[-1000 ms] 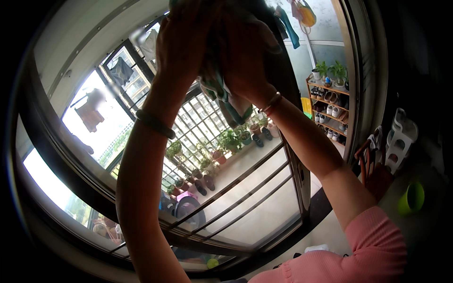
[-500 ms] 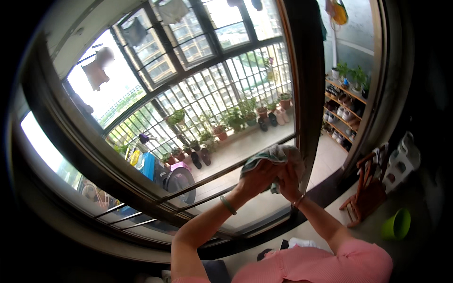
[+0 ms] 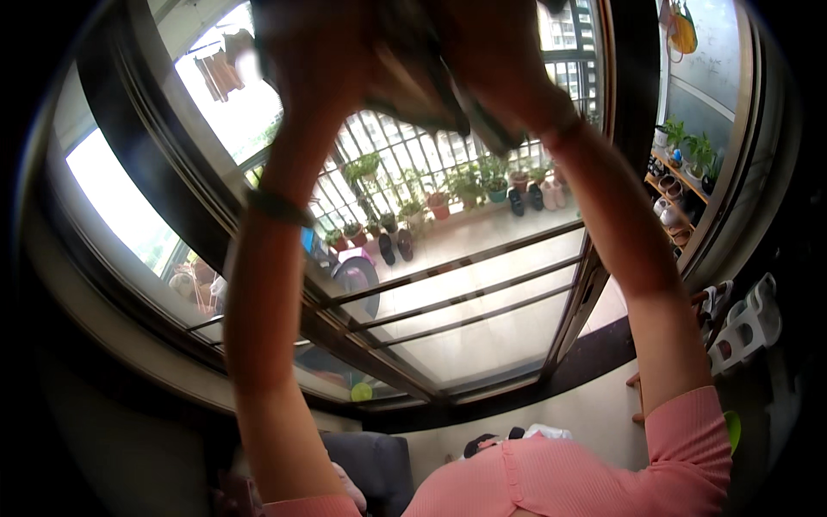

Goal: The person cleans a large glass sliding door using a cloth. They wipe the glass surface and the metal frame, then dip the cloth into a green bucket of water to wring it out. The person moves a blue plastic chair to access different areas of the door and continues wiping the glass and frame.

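Both of my arms reach up to the top of the view, where the hands are dark and partly cut off. My left hand point(image 3: 323, 60) and my right hand point(image 3: 500, 60) are close together with a cloth point(image 3: 418, 90) bunched between them. Its lower folds hang below the fingers, and most finger detail is lost in shadow. Behind the cloth is a glass sliding door point(image 3: 482, 310) with a dark frame and horizontal bars. I cannot tell whether the cloth touches the glass. A bangle point(image 3: 280, 208) circles my left wrist.
Beyond the glass, potted plants point(image 3: 439, 204) and shoes point(image 3: 395, 246) line a railed balcony. At right, past the door opening, stands a shoe rack point(image 3: 680, 183). Nearer are a white plastic stool point(image 3: 748, 326) and a green bin point(image 3: 732, 429). A dark grey seat point(image 3: 370, 465) is below.
Both hands have moved up with the cloth, from the lower part of the door to the top of the view. The outlook has shifted, so the balcony sits farther right.
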Demonstrator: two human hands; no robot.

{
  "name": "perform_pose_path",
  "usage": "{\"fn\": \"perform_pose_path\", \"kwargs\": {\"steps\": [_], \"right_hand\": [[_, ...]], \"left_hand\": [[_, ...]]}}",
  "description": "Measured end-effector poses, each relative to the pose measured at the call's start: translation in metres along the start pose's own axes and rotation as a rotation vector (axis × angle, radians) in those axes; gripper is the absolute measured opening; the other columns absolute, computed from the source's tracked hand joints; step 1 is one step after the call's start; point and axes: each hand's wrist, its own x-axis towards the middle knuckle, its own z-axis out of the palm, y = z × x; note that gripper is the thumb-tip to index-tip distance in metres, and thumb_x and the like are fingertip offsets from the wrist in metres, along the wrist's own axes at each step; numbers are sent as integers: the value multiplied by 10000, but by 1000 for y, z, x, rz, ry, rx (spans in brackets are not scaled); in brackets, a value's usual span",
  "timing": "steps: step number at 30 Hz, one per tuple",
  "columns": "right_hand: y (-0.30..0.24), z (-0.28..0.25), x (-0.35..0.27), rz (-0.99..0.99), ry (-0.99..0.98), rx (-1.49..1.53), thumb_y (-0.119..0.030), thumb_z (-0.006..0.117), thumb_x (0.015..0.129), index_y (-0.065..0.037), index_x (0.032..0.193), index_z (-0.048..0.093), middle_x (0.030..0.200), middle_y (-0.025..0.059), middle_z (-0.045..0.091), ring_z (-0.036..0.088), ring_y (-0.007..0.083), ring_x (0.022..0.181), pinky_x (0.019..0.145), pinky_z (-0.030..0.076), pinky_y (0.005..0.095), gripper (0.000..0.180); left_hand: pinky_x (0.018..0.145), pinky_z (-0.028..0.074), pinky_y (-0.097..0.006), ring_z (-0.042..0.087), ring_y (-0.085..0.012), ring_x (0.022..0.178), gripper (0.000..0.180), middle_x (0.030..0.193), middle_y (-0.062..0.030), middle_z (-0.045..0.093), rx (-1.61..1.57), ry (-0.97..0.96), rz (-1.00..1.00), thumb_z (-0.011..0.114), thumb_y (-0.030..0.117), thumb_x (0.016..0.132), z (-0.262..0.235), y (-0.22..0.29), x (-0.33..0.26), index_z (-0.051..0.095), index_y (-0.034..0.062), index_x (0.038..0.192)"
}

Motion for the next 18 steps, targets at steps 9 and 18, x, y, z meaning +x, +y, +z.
{"fn": "perform_pose_path", "kwargs": {"steps": [9,18], "right_hand": [[-93,31,-66,52,-84,26,-95,619,839,-145,1331,571,1320,26,592,558,171,1223,1031,457,336,497],[-202,-40,-323,485,-656,494,-71,575,954,-89,1274,609,1262,84,592,586,211,1113,943,487,330,323]], "left_hand": [[1097,291,-538,427,-399,1325,478,1423,-201,466,-80,-52,-127,527,180,877,-45,-8,-112,522,57,1338],[1031,333,-569,426,-289,1319,360,1513,41,397,-287,-655,-194,617,273,854,-167,148,-362,649,245,1212]]}}
